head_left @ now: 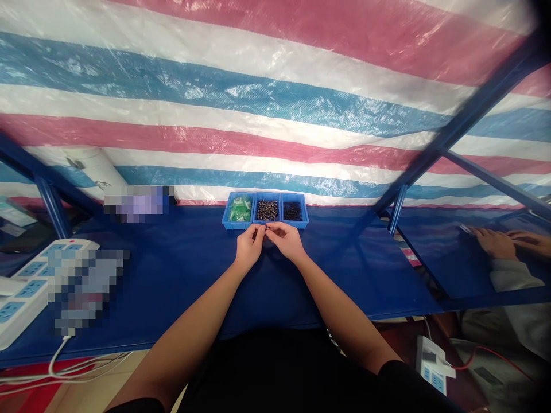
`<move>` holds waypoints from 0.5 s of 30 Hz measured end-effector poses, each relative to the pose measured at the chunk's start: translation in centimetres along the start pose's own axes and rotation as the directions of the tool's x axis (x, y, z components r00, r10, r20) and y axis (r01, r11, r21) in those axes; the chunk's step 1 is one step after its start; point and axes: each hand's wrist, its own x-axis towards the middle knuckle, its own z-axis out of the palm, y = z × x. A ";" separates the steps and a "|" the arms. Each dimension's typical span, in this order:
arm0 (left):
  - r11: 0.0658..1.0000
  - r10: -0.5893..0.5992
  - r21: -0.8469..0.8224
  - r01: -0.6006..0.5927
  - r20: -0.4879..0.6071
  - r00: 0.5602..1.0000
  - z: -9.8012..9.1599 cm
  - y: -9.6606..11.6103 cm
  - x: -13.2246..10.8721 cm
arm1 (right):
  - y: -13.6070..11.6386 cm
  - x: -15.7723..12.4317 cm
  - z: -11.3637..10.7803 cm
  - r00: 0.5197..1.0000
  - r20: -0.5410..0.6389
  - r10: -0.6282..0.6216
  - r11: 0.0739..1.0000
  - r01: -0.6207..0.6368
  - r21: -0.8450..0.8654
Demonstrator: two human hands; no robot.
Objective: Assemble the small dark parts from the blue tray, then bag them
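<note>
Just in front of three blue plastic bins (298,221) on the blue surface (181,275), the left hand (249,245) and right hand (287,241) are closed in a fingertip pinch, any gripped item too small to tell, while green packets (239,209) and dark small parts (267,210) are left heaped in the bins.

**Garment:** a plain black garment (275,373) covers the torso, its dark fabric matte and showing no detail.
**Left sleeve:** a short black left sleeve (138,406) ends on the upper arm, at the bottom edge of the view.
**Right sleeve:** a matching right sleeve (407,383) ends on the upper arm in a curved hem.
**Arms:** the left forearm (198,310) and right forearm (340,304) are bare and slim, tapering to narrow wrists.
**Hands:** the left hand (249,246) and right hand (286,241) are bare and ungloved.
</note>
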 end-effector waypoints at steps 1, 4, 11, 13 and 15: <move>1.000 -0.001 -0.002 0.001 0.002 1.000 0.0 0.0 0.0 | 0.0 0.0 0.0 1.000 0.000 -0.006 1.000 0.006 -0.001; 1.000 -0.010 -0.029 0.010 -0.002 1.000 0.1 0.0 -0.1 | 0.2 0.0 -0.1 1.000 -0.009 -0.029 1.000 0.029 -0.012; 0.999 -0.007 -0.047 0.006 -0.017 1.000 0.3 -0.3 0.0 | -0.1 0.0 -0.1 1.000 -0.011 0.004 1.000 -0.005 -0.027; 1.000 -0.007 -0.025 0.007 -0.014 1.000 0.2 -0.2 0.0 | -0.3 0.0 -0.2 0.999 0.008 0.037 0.999 -0.036 -0.028; 1.000 -0.006 -0.004 0.006 -0.007 1.000 0.1 -0.1 -0.1 | -0.5 0.0 -0.2 0.997 0.036 0.070 0.997 -0.070 0.010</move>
